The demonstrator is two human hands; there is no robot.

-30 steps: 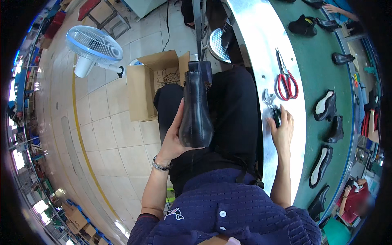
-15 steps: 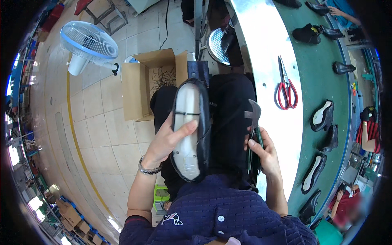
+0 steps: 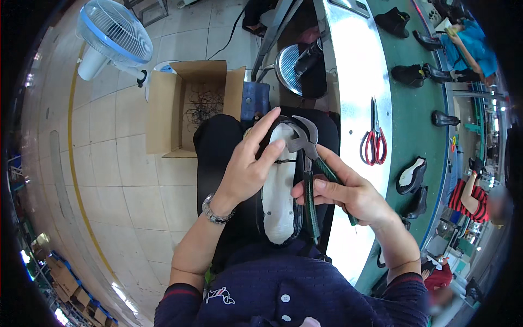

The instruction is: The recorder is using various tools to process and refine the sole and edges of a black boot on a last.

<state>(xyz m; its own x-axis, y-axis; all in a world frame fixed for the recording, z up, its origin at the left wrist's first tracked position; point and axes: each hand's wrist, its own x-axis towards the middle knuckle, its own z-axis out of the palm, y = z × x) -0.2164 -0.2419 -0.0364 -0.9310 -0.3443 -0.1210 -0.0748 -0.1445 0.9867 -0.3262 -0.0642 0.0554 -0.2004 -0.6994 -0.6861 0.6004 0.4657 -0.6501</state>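
A black shoe (image 3: 279, 204) lies on my lap with its white underside up. A dark cord crosses that underside below the toe end. My left hand (image 3: 245, 171) holds the shoe by its upper left side, thumb on the white surface and forefinger stretched along the toe edge. In my right hand (image 3: 354, 193) is a pair of pincers (image 3: 308, 152) with green handles. Their handles are spread, and the curved metal jaws stand apart over the shoe's toe end, above the cord. Whether the jaws touch the shoe I cannot tell.
To my right, red-handled scissors (image 3: 374, 143) lie on a shiny metal table (image 3: 362, 71). Beyond it, a green belt (image 3: 403, 114) carries several black shoes. On the left are a cardboard box (image 3: 163, 117) with black cord scraps and a fan (image 3: 115, 32). Co-workers sit past the belt.
My right hand has brought the pincers leftward onto the shoe and their handles have spread. My left hand has shifted up toward the toe. The shoe has moved slightly right.
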